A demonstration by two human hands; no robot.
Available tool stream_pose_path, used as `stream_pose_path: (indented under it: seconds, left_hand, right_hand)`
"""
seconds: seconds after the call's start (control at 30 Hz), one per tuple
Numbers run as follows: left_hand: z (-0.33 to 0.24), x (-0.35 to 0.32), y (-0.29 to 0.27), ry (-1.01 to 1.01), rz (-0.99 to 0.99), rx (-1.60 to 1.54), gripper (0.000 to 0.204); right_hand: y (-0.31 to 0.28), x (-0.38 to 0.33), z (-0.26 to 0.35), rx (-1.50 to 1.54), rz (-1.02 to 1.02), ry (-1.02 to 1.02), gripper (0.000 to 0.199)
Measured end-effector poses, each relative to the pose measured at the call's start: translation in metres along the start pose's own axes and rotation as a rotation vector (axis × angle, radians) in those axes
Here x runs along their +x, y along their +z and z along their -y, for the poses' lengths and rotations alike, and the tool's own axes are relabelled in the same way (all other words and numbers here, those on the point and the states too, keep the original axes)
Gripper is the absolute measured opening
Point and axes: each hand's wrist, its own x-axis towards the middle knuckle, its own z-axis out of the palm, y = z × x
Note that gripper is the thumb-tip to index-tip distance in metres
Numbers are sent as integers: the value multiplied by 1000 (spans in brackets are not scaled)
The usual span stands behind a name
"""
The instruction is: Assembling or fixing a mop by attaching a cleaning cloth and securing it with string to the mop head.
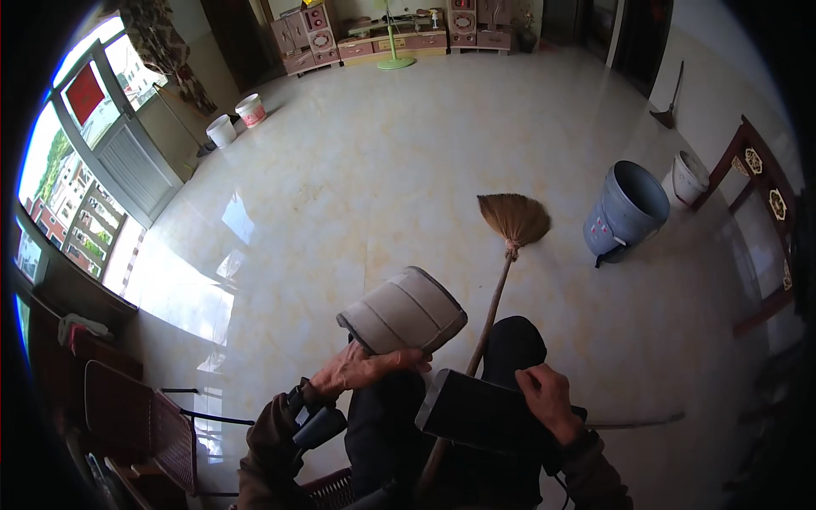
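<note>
My left hand [361, 371] grips the lower edge of a beige, curved padded piece [404, 310] with stitched ribs and dark edging. Its underside is hidden. Across my lap lies a flat black panel [476, 412] with a paler left end. My right hand [548, 399] is closed over the panel's right end, fingers curled; whatever they pinch is hidden. A straw broom [515, 219] rests bristles-out on the floor ahead, its wooden handle running back between my legs and under the panel.
To the right stand a grey-blue bucket [625, 212], a white bucket [688, 177] and a dark wooden chair [756, 195]. A woven chair [136, 425] is at the left. Two white pails [221, 131] sit near the door [127, 153]. A green fan [394, 61] stands by the far cabinets [310, 38].
</note>
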Motion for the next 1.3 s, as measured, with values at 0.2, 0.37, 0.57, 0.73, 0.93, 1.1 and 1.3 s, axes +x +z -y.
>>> stream_pose_path:
  seconds: [0.2, 0.37, 0.57, 0.73, 0.93, 1.1, 1.3]
  left_hand:
    - [-32, 5, 19, 11, 209, -100, 36]
    - [-30, 16, 42, -218, 437, -253, 43]
    - [-8, 18, 51, -30, 540, -462, 112]
    - [-13, 6, 40, -20, -111, 15, 68]
    - [34, 1, 36, -62, -307, 266, 45]
    - [32, 11, 51, -80, -238, 338, 44]
    - [39, 13, 51, -74, -225, 346, 42]
  right_hand:
    - [-15, 28, 35, 228, -66, -52, 49]
    - [-27, 52, 66, 215, -94, -253, 62]
    - [-29, 85, 67, 245, -128, -330, 23]
    - [-39, 105, 43, 648, -59, 287, 31]
    - [-47, 105, 10, 1068, -169, 421, 24]
    - [-63, 94, -13, 1270, -169, 451, 24]
    - [-74, 84, -27, 1404, -152, 403, 33]
